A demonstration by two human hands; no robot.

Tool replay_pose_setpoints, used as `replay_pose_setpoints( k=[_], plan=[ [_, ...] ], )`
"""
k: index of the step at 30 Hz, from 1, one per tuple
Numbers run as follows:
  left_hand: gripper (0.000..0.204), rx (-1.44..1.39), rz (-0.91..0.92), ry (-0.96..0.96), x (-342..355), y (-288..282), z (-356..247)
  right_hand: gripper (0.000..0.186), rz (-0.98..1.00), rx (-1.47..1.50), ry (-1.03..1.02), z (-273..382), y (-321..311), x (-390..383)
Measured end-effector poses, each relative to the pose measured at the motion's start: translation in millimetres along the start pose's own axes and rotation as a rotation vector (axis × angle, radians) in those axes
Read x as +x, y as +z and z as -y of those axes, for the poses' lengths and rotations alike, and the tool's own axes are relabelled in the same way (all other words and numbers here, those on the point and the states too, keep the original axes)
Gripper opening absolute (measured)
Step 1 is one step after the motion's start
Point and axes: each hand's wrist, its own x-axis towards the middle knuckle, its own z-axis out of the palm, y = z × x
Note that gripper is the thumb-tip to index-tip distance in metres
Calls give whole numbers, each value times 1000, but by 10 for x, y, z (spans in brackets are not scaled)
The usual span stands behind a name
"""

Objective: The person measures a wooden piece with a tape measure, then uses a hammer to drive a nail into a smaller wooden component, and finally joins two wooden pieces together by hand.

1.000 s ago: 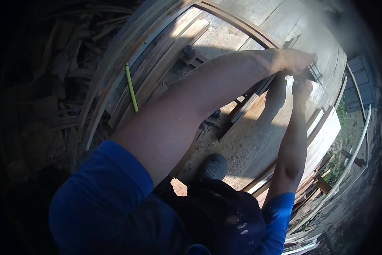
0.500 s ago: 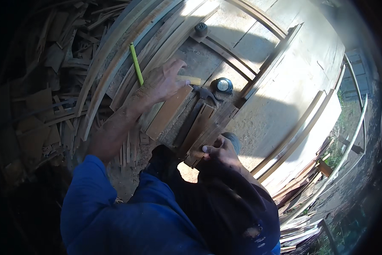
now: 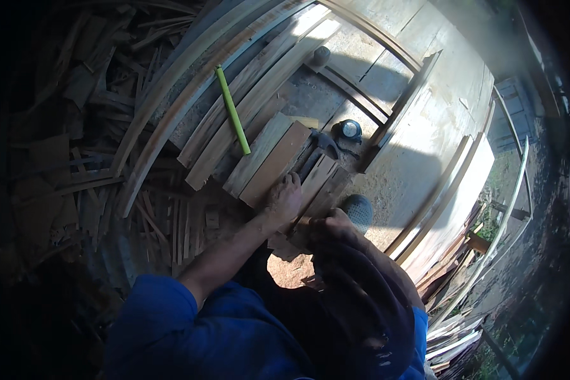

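Note:
My left hand [image 3: 286, 197] is closed round the handle of a claw hammer [image 3: 326, 145], which lies between wooden blocks with its head pointing away from me. Most of the handle is hidden under that hand. To its left lie a brown wooden block [image 3: 277, 161] and a paler board [image 3: 257, 154]. My right hand [image 3: 333, 225], fingers curled, grips the near end of a wooden piece [image 3: 328, 190] by my legs. Part of this grip is hidden by my dark-clothed leg.
A yellow-green stick-like tool [image 3: 232, 111] rests across long boards [image 3: 259, 107] at left. Beyond the hammer sits a round dark tape measure [image 3: 348, 130]. A shoe [image 3: 358, 212] is beside my right hand. Wooden frame rails [image 3: 396, 107] lie far right; scrap wood [image 3: 95, 126] is heaped left.
My left hand has come back toward me from beyond the brown block and closed on the hammer handle. The right hand stays on the wooden piece. The view has shifted slightly.

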Motion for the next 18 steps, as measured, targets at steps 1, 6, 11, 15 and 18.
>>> replay_pose_setpoints(
  k=[1,6,11,15,18],
  plan=[
    [47,15,-45,12,84,-51,-108,28,-18,-130,-109,-236,-75,175],
    [52,-23,-165,-67,134,26,-234,39,-108,-496,-67,-430,-48,431],
    [67,26,-160,-124,251,151,-243,48,-107,-560,-191,-359,49,444],
    [65,-5,-152,-90,343,-14,-228,38,-61,-342,-237,-500,-47,455],
    [54,-71,-64,-137,415,90,-29,34,-9,-590,-369,-232,98,351]
  ],
)
